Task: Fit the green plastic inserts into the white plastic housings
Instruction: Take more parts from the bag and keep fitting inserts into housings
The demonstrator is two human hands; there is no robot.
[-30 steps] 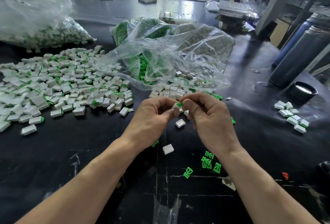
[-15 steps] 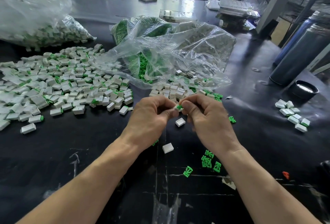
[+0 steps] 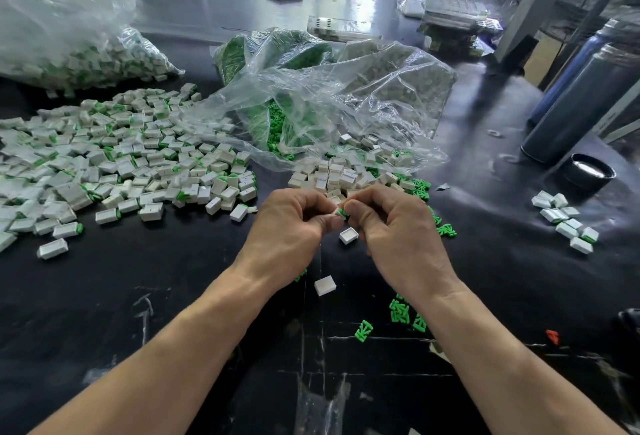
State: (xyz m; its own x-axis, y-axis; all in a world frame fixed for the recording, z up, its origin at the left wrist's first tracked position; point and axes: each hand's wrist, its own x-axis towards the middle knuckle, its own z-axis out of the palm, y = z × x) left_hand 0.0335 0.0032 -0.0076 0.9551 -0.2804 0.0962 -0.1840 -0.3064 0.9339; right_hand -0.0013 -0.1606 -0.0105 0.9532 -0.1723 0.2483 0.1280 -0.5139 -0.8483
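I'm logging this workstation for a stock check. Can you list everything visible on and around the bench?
assembled pile: too many to count, white with green, table left
small group of pieces: about ten, white with green, table right
loose housings: two, white, table below the hands
loose inserts: several, green, near the right forearm
open bag: one, clear, holds green inserts and white housings, centre
full bag: one, clear, far left
bottles: two, dark, right edge
cap: one, black, beside the bottles
red bit: one, right foreground
table: one, black
left hand: pinches a housing with insert
right hand: pinches the same piece
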